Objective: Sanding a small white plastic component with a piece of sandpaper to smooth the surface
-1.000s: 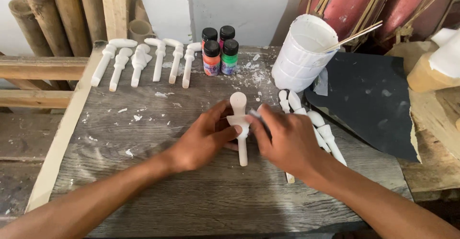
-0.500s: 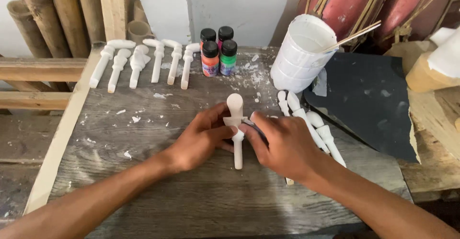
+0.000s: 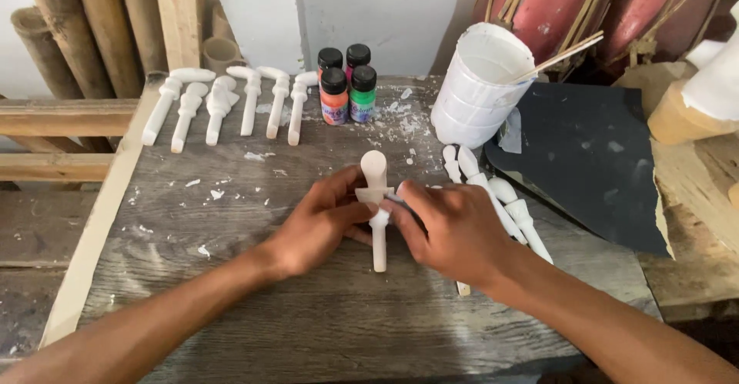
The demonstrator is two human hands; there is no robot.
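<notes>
We see both hands meeting at the middle of the wooden table (image 3: 231,307). The left hand (image 3: 319,226) has its fingers curled round a white figure (image 3: 376,199), thumb and fingertips closed on its short cross-arm. The right hand (image 3: 454,230) closes in from the other side, fingers bent, pinching a small dark strip (image 3: 400,202) against the figure's waist; how firmly it grips we cannot tell. The figure lies flat along the table, round head away from us beyond the fingertips, narrow stem pointing back between the two wrists.

Around the fingers:
- Just past the right knuckles, a cluster of white pegs (image 3: 493,192) lies loose, some partly hidden under the hand. These crowd the right side closely.
- Farther out beyond the right hand stands a white tub (image 3: 477,95) with thin sticks (image 3: 562,53) leaning in it.
- Right of the tub, a sheet of dark sandpaper (image 3: 593,153) covers the table corner.
- Straight ahead of the fingertips, well apart, four small paint bottles (image 3: 346,84) with black caps stand grouped: orange, green, two behind.
- Ahead and left of the left hand, a row of white figures (image 3: 231,103) lies side by side.
- White chips and dust (image 3: 400,118) are scattered between the bottles and the hands.
- Bamboo poles (image 3: 69,30) lean at the far left.
</notes>
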